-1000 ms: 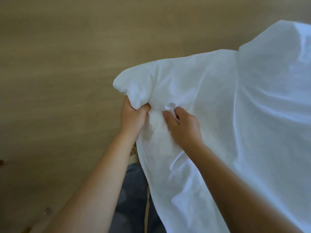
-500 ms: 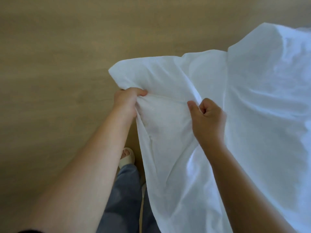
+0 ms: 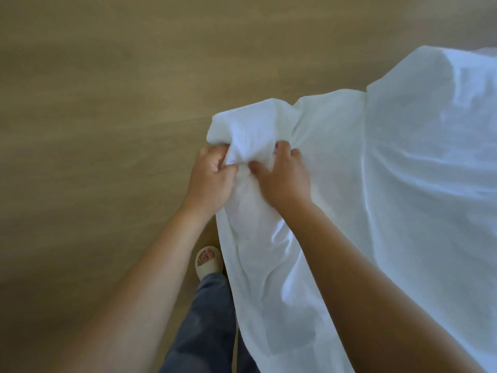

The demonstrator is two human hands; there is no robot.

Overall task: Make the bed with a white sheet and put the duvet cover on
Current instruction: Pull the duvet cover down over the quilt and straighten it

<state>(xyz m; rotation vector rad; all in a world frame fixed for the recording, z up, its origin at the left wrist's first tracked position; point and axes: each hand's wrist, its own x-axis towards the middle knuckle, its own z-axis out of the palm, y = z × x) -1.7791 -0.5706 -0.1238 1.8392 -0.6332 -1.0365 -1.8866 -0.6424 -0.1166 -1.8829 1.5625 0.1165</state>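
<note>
A large white cloth, sheet or duvet cover, drapes from the right side of the view and hangs down in front of me. Its bunched corner is lifted at the centre. My left hand grips the cloth just under that corner, fingers curled round a fold. My right hand sits close beside it, fingers and thumb pinching the same gathered fabric. The bed itself is hidden under the cloth.
Light wooden floor fills the left and top of the view. My foot in a pale slipper and my blue trouser leg stand right beside the hanging cloth.
My hands, apart half a second ago with the cloth stretched between them, have come together again at the bunched corner. The corner has gathered into a tighter lump.
</note>
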